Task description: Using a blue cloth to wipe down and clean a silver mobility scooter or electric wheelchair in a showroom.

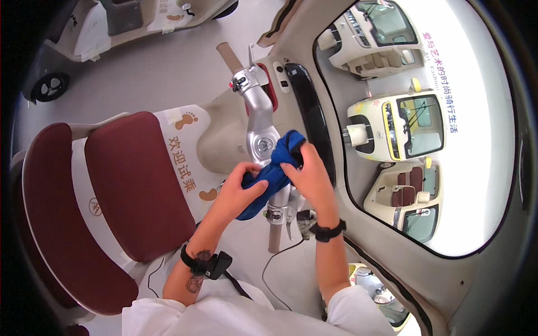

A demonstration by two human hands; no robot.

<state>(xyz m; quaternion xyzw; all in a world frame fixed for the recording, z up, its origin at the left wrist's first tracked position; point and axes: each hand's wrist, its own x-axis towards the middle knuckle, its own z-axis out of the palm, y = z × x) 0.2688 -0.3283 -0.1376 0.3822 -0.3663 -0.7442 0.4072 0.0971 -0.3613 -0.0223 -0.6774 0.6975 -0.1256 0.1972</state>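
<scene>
You have a deep blue cloth [268, 180] in front of you, bunched into a thick, creased roll with soft folds running along it, and a black patch shows at its upper end, by your right fingers. That upper end swells into a rounded lump, while the lower end hangs loose in a broader fold. The cloth slants between your two hands, its top leaning away from you and to the right. Your left hand [242, 187] is closed on the lower half, thumb laid over the blue and the other fingers mostly hidden behind it (how far they wrap round, you cannot tell from here). Your right hand [305, 171] is clamped on the upper end, thumb pressed to the near side and fingers curled at the dark part. The lump pokes out past those fingers, and the loose fold drops below your left thumb. Behind the cloth runs the silver handlebar [259, 106], partly covered by it; whether they touch is unclear. The dark red seat [131, 179] stands to your left
</scene>
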